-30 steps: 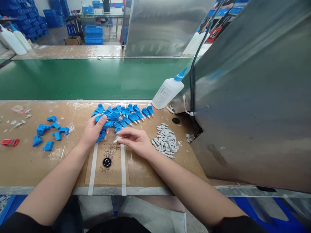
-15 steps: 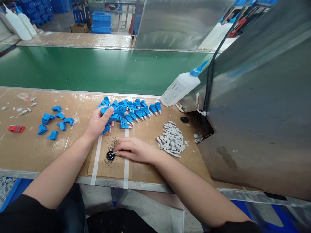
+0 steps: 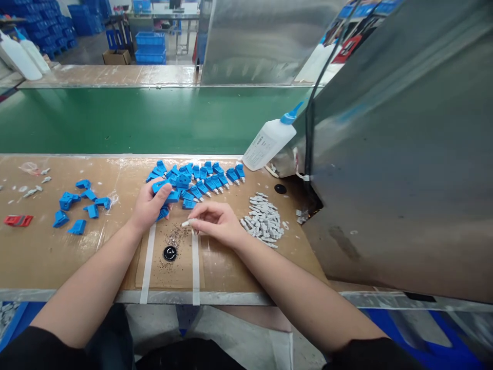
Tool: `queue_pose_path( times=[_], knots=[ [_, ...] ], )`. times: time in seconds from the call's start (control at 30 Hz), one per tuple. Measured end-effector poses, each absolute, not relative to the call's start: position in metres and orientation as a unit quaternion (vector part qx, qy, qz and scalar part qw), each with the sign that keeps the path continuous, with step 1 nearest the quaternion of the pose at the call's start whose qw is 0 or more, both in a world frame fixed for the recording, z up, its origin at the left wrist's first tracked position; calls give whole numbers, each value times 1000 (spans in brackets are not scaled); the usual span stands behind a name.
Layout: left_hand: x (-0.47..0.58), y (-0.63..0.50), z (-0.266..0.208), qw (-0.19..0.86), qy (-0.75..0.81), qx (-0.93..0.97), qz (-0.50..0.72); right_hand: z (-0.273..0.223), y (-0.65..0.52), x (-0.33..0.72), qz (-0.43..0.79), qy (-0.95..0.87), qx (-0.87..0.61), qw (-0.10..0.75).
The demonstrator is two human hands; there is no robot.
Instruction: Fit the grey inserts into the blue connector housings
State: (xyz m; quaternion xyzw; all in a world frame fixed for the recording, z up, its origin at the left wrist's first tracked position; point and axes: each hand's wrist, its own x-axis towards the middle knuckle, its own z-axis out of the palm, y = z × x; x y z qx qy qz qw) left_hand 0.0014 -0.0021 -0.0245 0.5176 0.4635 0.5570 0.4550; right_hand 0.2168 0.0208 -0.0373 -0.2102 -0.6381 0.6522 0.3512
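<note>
My left hand [image 3: 149,206] is closed around a blue plastic part [image 3: 168,193], held at the near left end of a cluster of similar blue parts [image 3: 210,177], several with pale grey tips. Between the thumb and fingers of my right hand [image 3: 215,221] is a small grey plastic piece [image 3: 186,223], pointing left toward the blue part but apart from it. Below lies a small round black dish [image 3: 170,253] of shiny liquid, with dark specks around it. To the right of my right hand is a heap of loose grey pieces [image 3: 265,218].
Loose blue parts [image 3: 79,226] and a red piece [image 3: 18,220] lie at the left. A white squeeze bottle [image 3: 269,144] leans by a metal panel [image 3: 393,169] on the right. Beyond the cardboard-covered bench runs a green belt [image 3: 134,121]. A black disc [image 3: 280,189] lies near the panel.
My right hand has lifted away from the black dish, moving up toward the blue part with the grey piece in its fingers. My left hand still holds the blue part. The camera view has shifted slightly.
</note>
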Motion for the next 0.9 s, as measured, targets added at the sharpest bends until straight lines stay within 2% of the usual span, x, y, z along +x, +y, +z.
queue_pose_path(
  times=[0.13, 0.3, 0.37, 0.43, 0.53, 0.6, 0.7, 0.9],
  knots=[
    [0, -5, -28, 438, 456, 549, 547, -31, 27, 217, 672, -551, -218, 445],
    [-1, -8, -28, 378, 469, 596, 531, -25, 28, 214, 689, -521, -230, 447],
    [-2, -10, -26, 295, 477, 641, 524, -25, 28, 212, 706, -506, -229, 439],
    [-5, -11, -21, 169, 461, 706, 510, -26, 30, 211, 731, -480, -224, 429],
    [-11, -13, -12, -1, 373, 803, 465, -28, 33, 209, 785, -420, -207, 406],
    [-14, -13, -6, -69, 318, 840, 435, -29, 34, 208, 817, -383, -196, 384],
    [-16, -12, -2, -110, 280, 857, 418, -28, 35, 209, 844, -360, -187, 351],
    [-13, -10, 0, -113, 276, 863, 408, -28, 36, 209, 849, -368, -180, 333]
  ],
)
